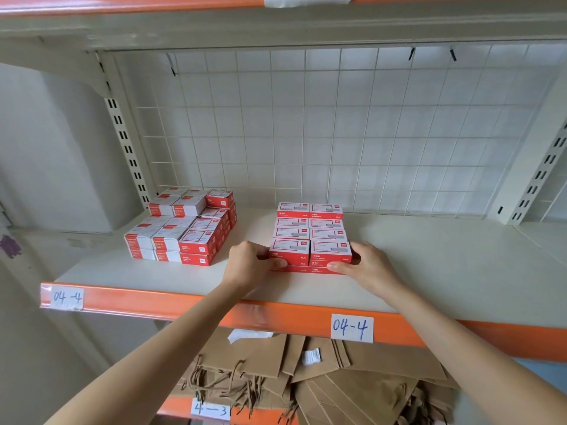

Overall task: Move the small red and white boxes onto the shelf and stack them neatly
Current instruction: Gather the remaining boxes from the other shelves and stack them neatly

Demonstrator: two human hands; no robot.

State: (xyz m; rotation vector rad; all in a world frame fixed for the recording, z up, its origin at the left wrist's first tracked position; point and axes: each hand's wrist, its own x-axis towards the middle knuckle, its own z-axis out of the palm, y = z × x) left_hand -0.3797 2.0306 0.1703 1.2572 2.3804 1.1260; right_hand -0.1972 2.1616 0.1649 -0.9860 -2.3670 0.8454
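Observation:
A block of small red and white boxes [310,234] stands in two columns on the white shelf [429,265], stacked in layers. My left hand [251,263] grips the left side of the front boxes [290,251], thumb on the front face. My right hand [366,265] clasps their right side, thumb also on the front. Both hands squeeze the front stack between them. A second, larger pile of red and white boxes [184,228] sits at the shelf's left rear, apart from my hands.
The shelf's orange front beam [184,302] carries two paper labels reading 04-4 [352,328]. A white wire grid [337,133] closes the back. Slotted uprights [125,142] stand at both sides. Brown paper bags [322,375] lie on the shelf below.

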